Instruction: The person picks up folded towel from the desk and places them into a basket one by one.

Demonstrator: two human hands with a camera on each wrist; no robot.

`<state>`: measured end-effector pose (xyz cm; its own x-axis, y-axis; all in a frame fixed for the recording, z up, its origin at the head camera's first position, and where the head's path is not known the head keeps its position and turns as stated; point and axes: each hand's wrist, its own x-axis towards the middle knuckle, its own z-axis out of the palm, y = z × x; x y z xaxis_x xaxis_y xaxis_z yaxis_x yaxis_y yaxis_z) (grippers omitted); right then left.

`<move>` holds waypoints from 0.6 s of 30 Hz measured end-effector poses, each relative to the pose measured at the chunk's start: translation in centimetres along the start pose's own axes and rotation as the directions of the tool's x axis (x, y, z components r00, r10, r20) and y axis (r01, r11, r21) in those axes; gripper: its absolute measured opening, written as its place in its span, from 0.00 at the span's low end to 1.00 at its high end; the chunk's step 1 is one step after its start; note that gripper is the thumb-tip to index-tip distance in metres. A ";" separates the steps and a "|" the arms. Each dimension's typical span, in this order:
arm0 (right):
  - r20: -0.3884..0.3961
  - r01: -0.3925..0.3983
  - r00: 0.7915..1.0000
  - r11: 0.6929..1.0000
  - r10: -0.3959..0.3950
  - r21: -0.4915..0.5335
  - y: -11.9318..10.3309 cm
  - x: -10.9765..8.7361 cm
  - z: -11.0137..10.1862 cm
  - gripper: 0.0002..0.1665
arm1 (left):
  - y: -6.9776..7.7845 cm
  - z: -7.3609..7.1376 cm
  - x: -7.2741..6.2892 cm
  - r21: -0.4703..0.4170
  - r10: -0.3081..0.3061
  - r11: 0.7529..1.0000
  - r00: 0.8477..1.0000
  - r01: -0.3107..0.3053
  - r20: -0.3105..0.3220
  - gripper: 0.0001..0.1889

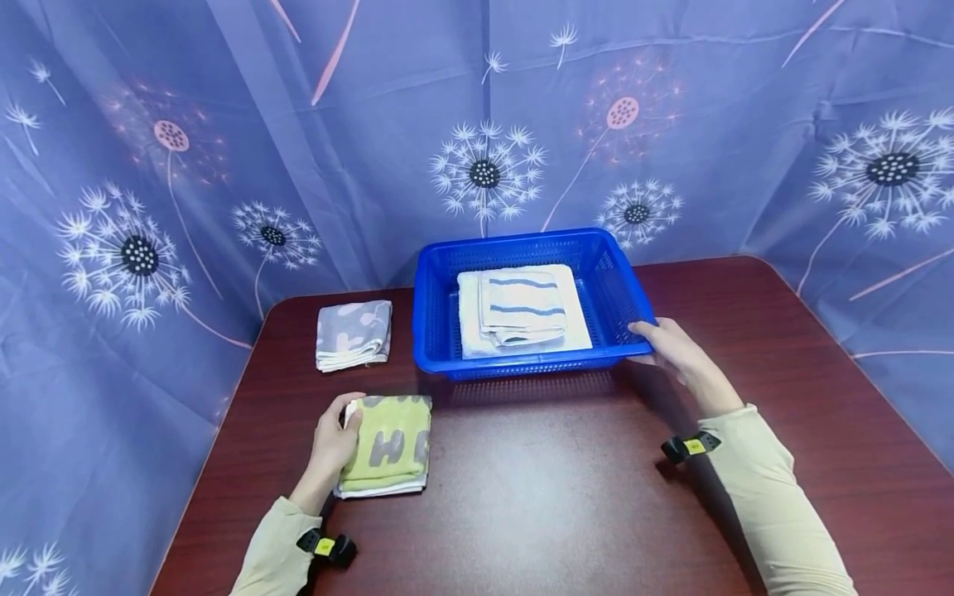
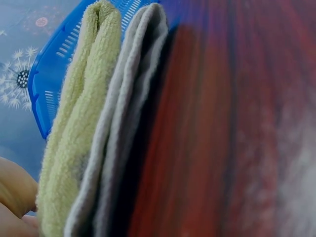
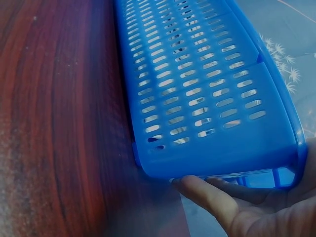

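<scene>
In the head view my left hand (image 1: pixel 337 434) grips the left edge of a folded yellow-green towel (image 1: pixel 383 447) with grey letter shapes, thumb on top. Its stacked folds, with a whitish underside, fill the left part of the left wrist view. My right hand (image 1: pixel 671 352) holds the front right corner of a blue plastic basket (image 1: pixel 522 362), thumb over the rim and fingers beneath. Slotted basket wall shows close up in the right wrist view. Inside the basket, a folded white towel with blue stripes (image 1: pixel 525 302) lies on a larger white towel (image 1: pixel 581 335).
A folded grey-and-white towel (image 1: pixel 354 331) lies left of the basket, behind the yellow-green one. All rest on a dark red wooden table (image 1: pixel 537 480). A blue curtain with dandelion prints (image 1: pixel 373 165) hangs along the table's back and sides.
</scene>
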<state>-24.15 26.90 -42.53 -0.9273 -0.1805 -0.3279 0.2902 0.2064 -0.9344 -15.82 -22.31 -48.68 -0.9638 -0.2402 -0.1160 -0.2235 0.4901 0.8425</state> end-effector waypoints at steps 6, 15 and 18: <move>0.005 0.013 1.000 1.000 -0.013 0.016 0.3 0.0 0.0 0.38 | 0.0 0.4 -0.2 -0.011 0.008 1.000 1.000 -0.008 -0.023 0.17; -0.005 0.014 1.000 1.000 -0.014 0.017 0.3 0.0 0.0 0.38 | -0.2 0.7 -0.1 -0.016 0.002 1.000 1.000 -0.002 -0.012 0.17; -0.009 0.017 1.000 1.000 -0.017 0.013 0.2 0.0 0.0 0.38 | -0.1 0.8 -0.2 -0.014 0.006 1.000 1.000 -0.006 -0.009 0.16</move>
<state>-24.13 26.90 -42.73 -0.9340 -0.1757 -0.3111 0.2776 0.1912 -0.9415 -15.73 -21.65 -49.13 -0.9637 -0.2452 -0.1060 -0.2157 0.4801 0.8503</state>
